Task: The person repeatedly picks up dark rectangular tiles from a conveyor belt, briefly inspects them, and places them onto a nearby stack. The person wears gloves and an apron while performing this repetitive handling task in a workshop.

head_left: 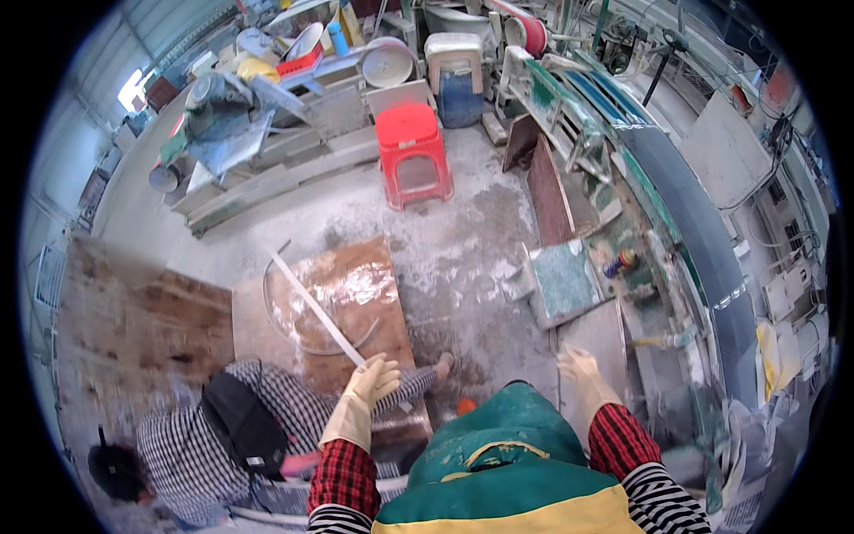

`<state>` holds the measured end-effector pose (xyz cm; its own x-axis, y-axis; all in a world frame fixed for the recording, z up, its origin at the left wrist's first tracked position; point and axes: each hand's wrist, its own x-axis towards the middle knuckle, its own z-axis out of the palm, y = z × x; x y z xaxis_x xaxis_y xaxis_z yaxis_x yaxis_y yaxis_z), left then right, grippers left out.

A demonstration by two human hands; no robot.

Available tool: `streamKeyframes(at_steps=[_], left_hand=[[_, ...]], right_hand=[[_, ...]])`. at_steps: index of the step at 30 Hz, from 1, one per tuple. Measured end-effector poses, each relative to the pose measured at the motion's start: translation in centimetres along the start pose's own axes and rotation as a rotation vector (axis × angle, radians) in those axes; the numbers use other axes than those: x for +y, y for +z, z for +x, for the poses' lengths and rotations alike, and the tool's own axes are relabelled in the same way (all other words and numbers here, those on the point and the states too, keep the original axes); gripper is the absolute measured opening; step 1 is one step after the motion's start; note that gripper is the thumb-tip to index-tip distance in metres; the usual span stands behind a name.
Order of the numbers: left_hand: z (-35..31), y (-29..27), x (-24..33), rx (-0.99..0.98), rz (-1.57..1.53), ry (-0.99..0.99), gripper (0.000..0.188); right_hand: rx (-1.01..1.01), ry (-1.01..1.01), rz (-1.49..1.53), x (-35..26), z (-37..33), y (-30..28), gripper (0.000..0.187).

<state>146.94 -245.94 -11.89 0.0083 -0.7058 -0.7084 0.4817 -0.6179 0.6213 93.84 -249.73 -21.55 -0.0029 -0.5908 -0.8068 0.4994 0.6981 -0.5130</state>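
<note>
My left hand (369,392), in a cream rubber glove, has its fingers curled around a long white strip (311,303). The strip slants up and left from the hand, across a wet brown board (374,267), and a short end shows beyond my fingers. A thin curved hose or hoop (267,298) lies on that board. My right hand (583,369), gloved alike, is held out on the right with fingers loosely apart and nothing in it. Beneath it is a grey panel (592,343). My green apron (507,427) fills the lower middle.
A person in a checked top (191,458) bends at the lower left, beside a big brown sheet (142,320). Ahead stands a red stool (412,151) on the wet floor, near a blue bin (458,93). A long dark machine belt (685,196) curves along the right.
</note>
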Motion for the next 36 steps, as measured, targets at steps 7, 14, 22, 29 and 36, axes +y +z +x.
streamKeyframes(at_steps=[7, 14, 22, 29, 36], left_hand=[[12.9, 1.8, 9.7, 0.18, -0.041, 0.082, 0.038], [21.6, 1.6, 13.2, 0.387, -0.127, -0.008, 0.046], [32.1, 12.9, 29.2, 0.325, -0.191, -0.007, 0.038], [55.3, 19.8, 43.4, 0.105, -0.031, -0.101, 0.037], [70.0, 39.1, 57.5, -0.025, 0.101, -0.121, 0.038]], right_hand=[[0.368, 0.172, -0.297, -3.7, 6.0, -5.3, 0.03], [-0.084, -0.335, -2.262, -21.8, 22.5, 9.6, 0.026], [-0.321, -0.447, -1.006, -42.9, 40.7, 43.5, 0.036], [-0.645, -0.299, -0.928, -54.3, 44.0, 59.2, 0.042], [-0.509, -0.259, -0.585, -69.4, 49.7, 57.9, 0.043]])
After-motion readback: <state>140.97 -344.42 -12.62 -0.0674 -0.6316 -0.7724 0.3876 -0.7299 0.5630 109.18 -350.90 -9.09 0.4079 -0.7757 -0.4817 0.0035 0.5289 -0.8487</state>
